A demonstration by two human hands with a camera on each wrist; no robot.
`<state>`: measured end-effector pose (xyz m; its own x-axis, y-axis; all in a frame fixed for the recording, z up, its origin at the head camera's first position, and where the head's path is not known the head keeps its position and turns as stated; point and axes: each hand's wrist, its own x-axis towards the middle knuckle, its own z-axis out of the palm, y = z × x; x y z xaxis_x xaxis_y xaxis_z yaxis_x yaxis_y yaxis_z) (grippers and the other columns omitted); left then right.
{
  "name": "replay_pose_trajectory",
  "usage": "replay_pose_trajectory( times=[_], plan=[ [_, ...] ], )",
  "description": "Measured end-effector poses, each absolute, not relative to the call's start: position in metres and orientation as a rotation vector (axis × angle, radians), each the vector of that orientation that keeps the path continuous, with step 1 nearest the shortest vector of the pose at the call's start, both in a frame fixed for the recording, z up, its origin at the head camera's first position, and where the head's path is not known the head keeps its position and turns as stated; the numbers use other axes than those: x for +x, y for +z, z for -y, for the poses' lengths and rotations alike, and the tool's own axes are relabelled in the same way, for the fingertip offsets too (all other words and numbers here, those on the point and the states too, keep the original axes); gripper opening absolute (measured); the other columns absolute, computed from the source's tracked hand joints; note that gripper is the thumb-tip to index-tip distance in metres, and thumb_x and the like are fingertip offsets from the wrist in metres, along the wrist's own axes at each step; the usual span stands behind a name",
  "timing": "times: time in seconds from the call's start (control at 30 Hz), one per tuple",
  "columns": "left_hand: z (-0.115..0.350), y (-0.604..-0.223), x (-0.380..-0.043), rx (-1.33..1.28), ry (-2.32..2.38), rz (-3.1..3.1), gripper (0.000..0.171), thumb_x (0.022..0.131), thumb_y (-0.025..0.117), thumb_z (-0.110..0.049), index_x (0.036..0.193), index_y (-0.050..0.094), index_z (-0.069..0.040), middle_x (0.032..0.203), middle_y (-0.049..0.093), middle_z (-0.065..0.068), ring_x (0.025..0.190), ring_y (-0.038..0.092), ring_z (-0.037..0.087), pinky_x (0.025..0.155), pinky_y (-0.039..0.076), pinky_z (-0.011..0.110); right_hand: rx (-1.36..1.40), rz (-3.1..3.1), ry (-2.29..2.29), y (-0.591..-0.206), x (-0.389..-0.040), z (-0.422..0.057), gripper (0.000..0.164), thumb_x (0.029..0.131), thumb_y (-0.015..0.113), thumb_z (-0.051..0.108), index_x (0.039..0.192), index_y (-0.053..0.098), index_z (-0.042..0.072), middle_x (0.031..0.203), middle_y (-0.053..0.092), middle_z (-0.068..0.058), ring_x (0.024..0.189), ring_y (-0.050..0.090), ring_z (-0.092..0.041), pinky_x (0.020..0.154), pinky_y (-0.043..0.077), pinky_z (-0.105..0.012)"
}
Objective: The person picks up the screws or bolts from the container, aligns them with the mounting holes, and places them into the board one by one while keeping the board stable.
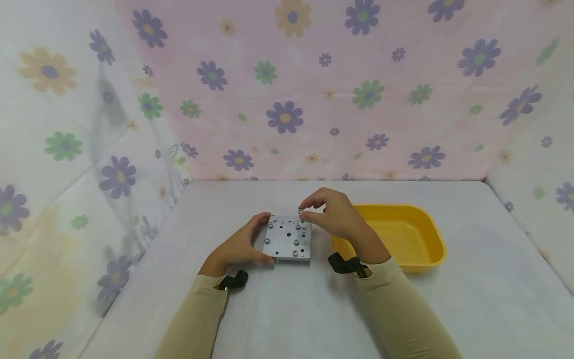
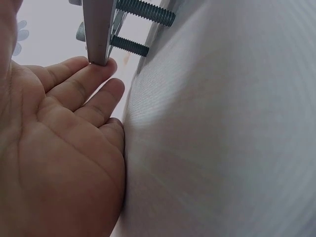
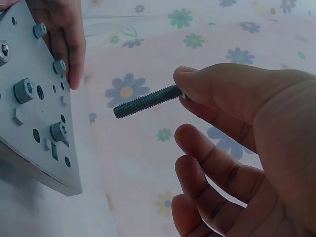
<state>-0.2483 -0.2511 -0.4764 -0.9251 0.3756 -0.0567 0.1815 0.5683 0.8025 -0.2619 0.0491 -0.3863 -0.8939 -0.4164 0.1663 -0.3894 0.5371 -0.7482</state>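
Note:
A square silver metal plate [image 1: 279, 244] with holes and several socket-head bolts lies tilted toward me on the white surface. My left hand [image 1: 242, 244] holds its left side, thumb at the front edge and fingers at the far edge. In the left wrist view, fingertips touch the plate's edge [image 2: 97, 34], and threaded bolt shanks [image 2: 145, 11] stick out underneath. Above the plate's far right corner, my right hand [image 1: 334, 214] pinches a bolt [image 3: 148, 101] between thumb and index finger. Its threaded end points toward the plate, apart from it; the head is mostly hidden by the fingers.
A yellow plastic tray [image 1: 403, 239] stands to the right, partly behind my right hand and forearm. Flower-patterned cloth [image 1: 287, 144] walls the back and both sides. Black wrist mounts [image 1: 343, 263] sit at both sleeves.

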Motion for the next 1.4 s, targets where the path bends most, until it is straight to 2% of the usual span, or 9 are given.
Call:
replay_pose_trajectory(
  times=[0.23,0.53,0.93,1.17,1.4],
  plan=[
    [0.249,-0.477,-0.249,0.484,1.29,-2.566,0.132,0.057,0.102,-0.043,0.162,0.026,-0.021,0.165,0.037,-0.007,0.157,0.027,0.019,0.13,0.015,0.053,-0.676,-2.719,-1.302,-0.39,-0.261,-0.041,0.012,0.092,0.079,0.033,0.104,0.08,0.032,0.114,0.067,0.007,0.111,0.058,-0.021,0.096,0.053,-0.042],
    [0.252,-0.475,-0.244,0.456,1.256,-2.592,0.132,0.058,0.101,-0.044,0.163,0.024,-0.022,0.167,0.035,-0.004,0.158,0.025,0.023,0.128,0.014,0.059,-0.683,-2.69,-1.325,-0.4,-0.26,-0.028,0.017,0.091,0.08,0.036,0.107,0.081,0.029,0.115,0.067,0.01,0.114,0.059,-0.023,0.095,0.054,-0.042],
    [0.248,-0.475,-0.245,0.485,1.276,-2.577,0.131,0.059,0.101,-0.041,0.163,0.024,-0.02,0.167,0.035,-0.004,0.158,0.026,0.022,0.129,0.013,0.058,-0.585,-2.683,-1.288,-0.405,-0.259,-0.021,0.018,0.092,0.079,0.036,0.108,0.081,0.029,0.116,0.067,0.01,0.115,0.058,-0.017,0.1,0.053,-0.042],
    [0.248,-0.475,-0.246,0.497,1.269,-2.584,0.13,0.06,0.101,-0.042,0.163,0.024,-0.02,0.167,0.035,-0.004,0.158,0.026,0.022,0.128,0.013,0.059,-0.555,-2.651,-1.289,-0.406,-0.257,-0.016,0.02,0.092,0.08,0.034,0.11,0.081,0.026,0.115,0.067,0.009,0.119,0.059,-0.023,0.103,0.053,-0.044],
    [0.248,-0.475,-0.245,0.493,1.284,-2.572,0.13,0.06,0.101,-0.041,0.163,0.024,-0.021,0.167,0.034,-0.004,0.158,0.024,0.021,0.129,0.013,0.058,-0.535,-2.641,-1.292,-0.41,-0.257,-0.014,0.019,0.091,0.08,0.033,0.109,0.081,0.027,0.115,0.067,0.009,0.118,0.059,-0.023,0.103,0.052,-0.045]
  ],
)
